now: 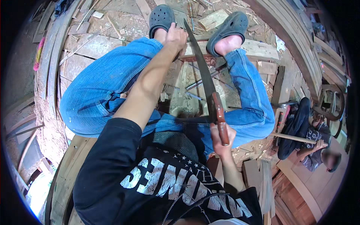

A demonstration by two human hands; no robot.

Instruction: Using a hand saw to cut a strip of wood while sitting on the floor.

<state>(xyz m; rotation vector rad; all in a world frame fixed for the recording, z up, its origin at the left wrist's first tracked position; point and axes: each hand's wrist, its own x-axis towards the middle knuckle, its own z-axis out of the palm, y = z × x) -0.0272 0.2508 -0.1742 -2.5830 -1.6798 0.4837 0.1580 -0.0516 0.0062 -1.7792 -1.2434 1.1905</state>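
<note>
My right hand (222, 139) grips the reddish wooden handle of a long hand saw (202, 67), whose dark blade reaches forward between my legs toward the top. My left hand (176, 37) is closed beside my left grey clog (162, 17), near the blade's far end; what its fingers hold is hidden. A pale board (258, 50) lies crosswise under the blade near my right clog (227, 30). Below that, a metal bar (198, 82) and thin strips lie on the wood between my legs.
A co-worker (315, 150) sits at the right holding a long wooden strip (288, 137). Scraps litter the ground around my feet. Long planks (54, 67) run along the left, more boards (285, 15) at upper right, and a plank (73, 165) is beside my left hip.
</note>
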